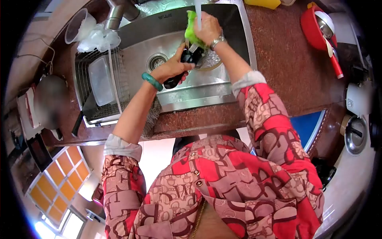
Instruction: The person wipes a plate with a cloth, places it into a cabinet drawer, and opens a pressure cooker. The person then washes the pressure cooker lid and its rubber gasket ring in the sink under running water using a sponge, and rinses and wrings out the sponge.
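Over the sink (pixel 131 75), my left hand (pixel 174 68) is closed around a long, glossy black object (pixel 174 81). Its lower end is rounded, and a greyish part shows near its upper end; I cannot make out its kind. A bright green cloth (pixel 191 30) is gripped in my right hand (pixel 208 28), close against the upper end of the black object. Water (pixel 198 12) from the tap runs down onto the right hand. Beneath the hands, a round vessel (pixel 211 63) in the basin is partly hidden, with water in or around it.
A wire rack (pixel 121 71) holds a clear plastic tub (pixel 101 79) at the sink's left. Beyond it are a plastic bag (pixel 99 39) and a translucent container (pixel 81 24). A red colander (pixel 312 30) with bowls stands on the right counter (pixel 278 59). A metal lid (pixel 355 135) is farther right.
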